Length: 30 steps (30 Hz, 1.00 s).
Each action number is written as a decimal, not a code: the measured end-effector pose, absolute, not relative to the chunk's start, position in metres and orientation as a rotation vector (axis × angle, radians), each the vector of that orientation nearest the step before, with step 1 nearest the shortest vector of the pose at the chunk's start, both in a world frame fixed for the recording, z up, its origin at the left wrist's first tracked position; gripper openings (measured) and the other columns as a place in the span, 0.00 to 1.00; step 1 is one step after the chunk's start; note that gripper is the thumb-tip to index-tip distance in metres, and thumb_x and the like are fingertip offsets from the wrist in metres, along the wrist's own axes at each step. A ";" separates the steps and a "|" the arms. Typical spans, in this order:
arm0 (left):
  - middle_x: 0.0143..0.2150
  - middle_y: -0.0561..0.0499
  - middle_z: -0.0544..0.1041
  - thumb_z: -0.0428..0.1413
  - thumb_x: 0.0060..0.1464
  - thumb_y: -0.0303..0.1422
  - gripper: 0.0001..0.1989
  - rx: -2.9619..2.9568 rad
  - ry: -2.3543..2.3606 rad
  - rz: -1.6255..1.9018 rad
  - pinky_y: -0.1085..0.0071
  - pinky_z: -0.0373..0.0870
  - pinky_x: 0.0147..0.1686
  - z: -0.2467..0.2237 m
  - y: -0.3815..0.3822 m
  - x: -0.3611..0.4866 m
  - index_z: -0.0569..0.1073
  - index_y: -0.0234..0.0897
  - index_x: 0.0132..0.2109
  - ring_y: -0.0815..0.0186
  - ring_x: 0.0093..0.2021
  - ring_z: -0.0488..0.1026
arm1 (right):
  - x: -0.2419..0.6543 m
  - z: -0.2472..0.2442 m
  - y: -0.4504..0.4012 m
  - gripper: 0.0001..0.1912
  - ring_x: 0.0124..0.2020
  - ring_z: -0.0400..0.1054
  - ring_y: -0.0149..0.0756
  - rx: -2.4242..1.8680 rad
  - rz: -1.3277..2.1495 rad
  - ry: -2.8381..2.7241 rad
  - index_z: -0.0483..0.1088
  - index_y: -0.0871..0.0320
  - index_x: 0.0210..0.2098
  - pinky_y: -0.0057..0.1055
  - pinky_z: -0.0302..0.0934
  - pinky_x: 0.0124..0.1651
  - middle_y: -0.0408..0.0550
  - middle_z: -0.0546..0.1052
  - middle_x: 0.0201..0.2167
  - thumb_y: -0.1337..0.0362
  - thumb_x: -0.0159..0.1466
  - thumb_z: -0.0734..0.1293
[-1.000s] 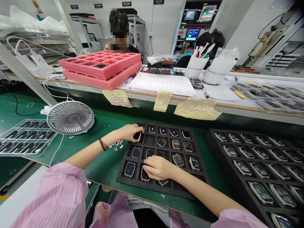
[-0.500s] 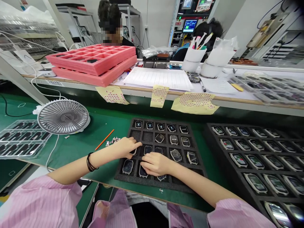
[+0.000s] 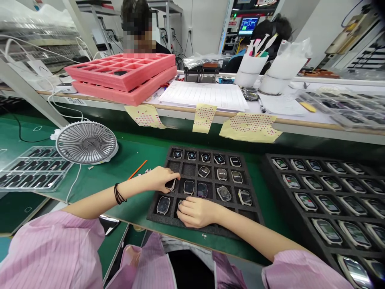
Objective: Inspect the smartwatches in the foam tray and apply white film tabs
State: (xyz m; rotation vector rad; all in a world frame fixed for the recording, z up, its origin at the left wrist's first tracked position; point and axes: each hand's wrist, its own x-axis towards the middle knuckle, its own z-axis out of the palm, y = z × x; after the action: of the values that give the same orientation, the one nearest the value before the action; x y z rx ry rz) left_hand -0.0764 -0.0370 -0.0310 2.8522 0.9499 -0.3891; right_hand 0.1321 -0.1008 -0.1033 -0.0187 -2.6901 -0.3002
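Note:
A black foam tray (image 3: 188, 169) holds several square smartwatches in its compartments. At its left side, my left hand (image 3: 162, 179) is closed, with thumb and fingers around the edges of a smartwatch (image 3: 171, 184) in the third row. My right hand (image 3: 197, 212) curls over the front row, its fingertips closed on another smartwatch (image 3: 179, 207) that they mostly cover. In the front left compartment lies a smartwatch (image 3: 163, 205) with a dark screen. Lit dials show on watches in the back row, such as this smartwatch (image 3: 191, 155).
A second black tray (image 3: 288, 200) of watches stands at right. To the left are a white fan (image 3: 87, 142), a clear plastic tray (image 3: 33, 170) and an orange stick (image 3: 138, 168). Pink foam trays (image 3: 120, 78) and paper sheets (image 3: 204, 95) lie on the shelf. Two people sit beyond.
My left hand has risen slightly on the third-row watch, showing more of it. My right hand has drawn back towards the front row, uncovering third-row watches. The whole view has shifted a little.

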 end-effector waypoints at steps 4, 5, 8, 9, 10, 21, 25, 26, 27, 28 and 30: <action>0.38 0.48 0.78 0.60 0.47 0.29 0.20 2.866 1.004 -0.292 0.74 0.66 0.31 -0.019 -0.036 -0.080 0.70 0.38 0.49 0.59 0.39 0.77 | 0.131 -0.103 -0.101 0.11 0.26 0.65 0.32 -0.038 -0.285 -2.647 0.69 0.62 0.33 0.30 0.55 0.30 0.45 0.70 0.25 0.65 0.67 0.59; 0.38 0.48 0.78 0.61 0.47 0.29 0.20 2.868 1.029 -0.269 0.74 0.66 0.31 -0.015 -0.036 -0.077 0.70 0.38 0.50 0.60 0.39 0.76 | 0.131 -0.103 -0.101 0.11 0.26 0.65 0.32 -0.043 -0.286 -2.636 0.70 0.62 0.33 0.30 0.55 0.30 0.45 0.70 0.25 0.65 0.67 0.59; 0.40 0.48 0.78 0.61 0.48 0.32 0.20 2.858 1.016 -0.181 0.74 0.66 0.32 -0.008 -0.035 -0.060 0.70 0.39 0.50 0.60 0.39 0.77 | 0.132 -0.104 -0.100 0.11 0.26 0.65 0.32 -0.041 -0.287 -2.617 0.70 0.63 0.33 0.30 0.56 0.30 0.46 0.71 0.25 0.65 0.67 0.59; 0.40 0.48 0.78 0.62 0.48 0.33 0.20 2.852 0.972 -0.161 0.73 0.66 0.33 -0.008 -0.035 -0.052 0.70 0.39 0.50 0.60 0.39 0.77 | 0.132 -0.104 -0.100 0.11 0.26 0.65 0.32 -0.042 -0.283 -2.606 0.70 0.63 0.33 0.30 0.56 0.30 0.46 0.71 0.25 0.65 0.67 0.59; 0.40 0.48 0.79 0.62 0.49 0.33 0.20 2.846 0.919 -0.157 0.73 0.67 0.33 -0.010 -0.035 -0.044 0.71 0.39 0.50 0.59 0.39 0.77 | 0.132 -0.104 -0.101 0.11 0.26 0.65 0.32 -0.047 -0.277 -2.590 0.71 0.63 0.33 0.30 0.56 0.30 0.46 0.71 0.25 0.65 0.67 0.59; 0.39 0.38 0.79 0.60 0.50 0.28 0.21 2.909 0.852 -0.444 0.66 0.71 0.33 -0.030 -0.045 -0.002 0.69 0.30 0.51 0.50 0.41 0.77 | 0.132 -0.102 -0.100 0.14 0.24 0.63 0.32 -0.080 -0.191 -2.513 0.72 0.61 0.31 0.30 0.58 0.27 0.46 0.72 0.23 0.65 0.67 0.58; 0.39 0.38 0.79 0.60 0.49 0.25 0.29 2.895 0.884 -0.468 0.65 0.71 0.36 -0.032 -0.047 0.006 0.64 0.31 0.58 0.50 0.43 0.77 | 0.131 -0.104 -0.101 0.13 0.22 0.63 0.32 -0.097 -0.175 -2.508 0.72 0.61 0.30 0.30 0.58 0.26 0.46 0.71 0.22 0.65 0.67 0.58; 0.40 0.39 0.79 0.60 0.49 0.26 0.31 2.894 0.881 -0.451 0.65 0.71 0.36 -0.033 -0.047 0.005 0.62 0.32 0.61 0.51 0.43 0.77 | 0.130 -0.103 -0.101 0.13 0.22 0.62 0.33 -0.093 -0.176 -2.510 0.72 0.61 0.30 0.30 0.58 0.26 0.45 0.71 0.21 0.66 0.67 0.59; 0.41 0.39 0.79 0.60 0.50 0.27 0.33 2.891 0.876 -0.428 0.66 0.71 0.36 -0.034 -0.047 0.004 0.61 0.33 0.62 0.51 0.44 0.77 | 0.130 -0.100 -0.101 0.12 0.22 0.63 0.33 -0.083 -0.183 -2.514 0.72 0.60 0.31 0.30 0.58 0.26 0.45 0.71 0.21 0.66 0.67 0.59; 0.42 0.39 0.79 0.60 0.50 0.28 0.33 2.882 0.871 -0.398 0.66 0.71 0.36 -0.035 -0.046 0.001 0.61 0.35 0.63 0.51 0.44 0.77 | 0.130 -0.097 -0.102 0.12 0.22 0.63 0.33 -0.072 -0.195 -2.520 0.72 0.60 0.31 0.31 0.58 0.26 0.46 0.71 0.21 0.66 0.67 0.59; 0.42 0.41 0.79 0.60 0.50 0.31 0.30 2.838 0.898 -0.315 0.67 0.70 0.36 -0.037 -0.044 -0.007 0.64 0.37 0.61 0.52 0.44 0.77 | 0.133 -0.085 -0.103 0.12 0.23 0.65 0.34 -0.090 -0.216 -2.515 0.73 0.60 0.34 0.31 0.60 0.27 0.46 0.72 0.21 0.67 0.67 0.59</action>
State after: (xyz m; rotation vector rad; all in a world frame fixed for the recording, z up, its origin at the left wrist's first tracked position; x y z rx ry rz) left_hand -0.0072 -0.0445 -0.0374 2.8384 0.8979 -0.3153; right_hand 0.1332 -0.1035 -0.0852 -0.0902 -2.5155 -0.2162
